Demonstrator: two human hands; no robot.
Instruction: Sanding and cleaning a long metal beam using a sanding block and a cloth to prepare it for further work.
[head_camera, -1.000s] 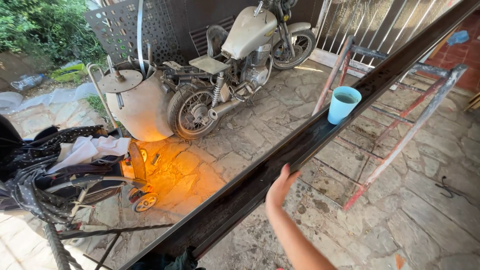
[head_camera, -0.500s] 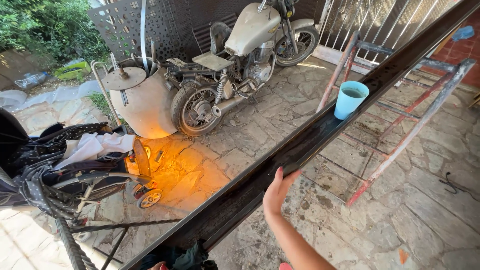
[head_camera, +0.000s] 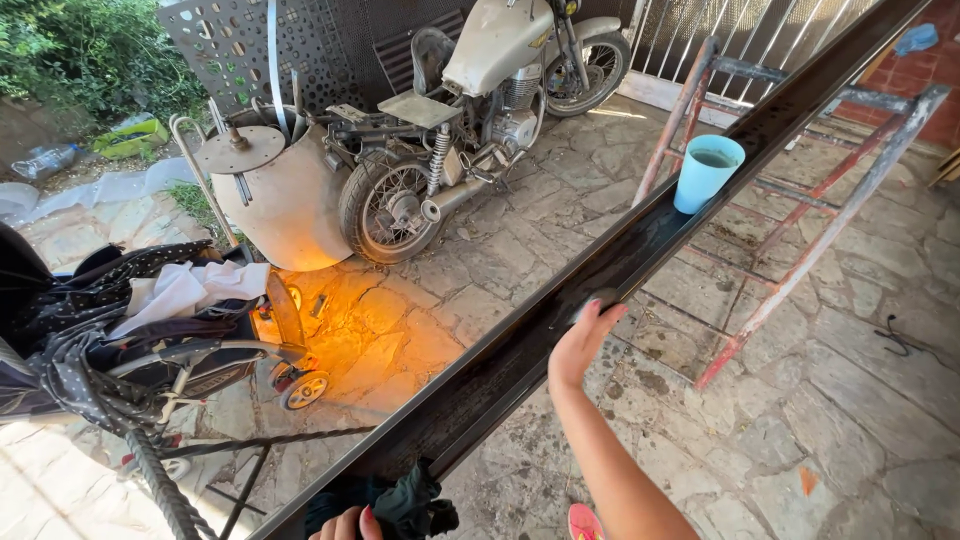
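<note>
Head view: a long black metal beam (head_camera: 560, 310) runs diagonally from near left to far right, resting on a rusty red trestle (head_camera: 800, 200).
Progress: the beam's surface looks dark and wet along the visible length; what remains cannot be told.
Right hand (head_camera: 583, 340): fingers loosely together, pressed onto the beam's upper face at mid-length.
Left hand (head_camera: 345, 524): at the near end, closed on a dark rag (head_camera: 405, 505).
Blue cup (head_camera: 706, 173): upright on the beam, farther along.
Background: motorcycle (head_camera: 480, 110), far left.
</note>
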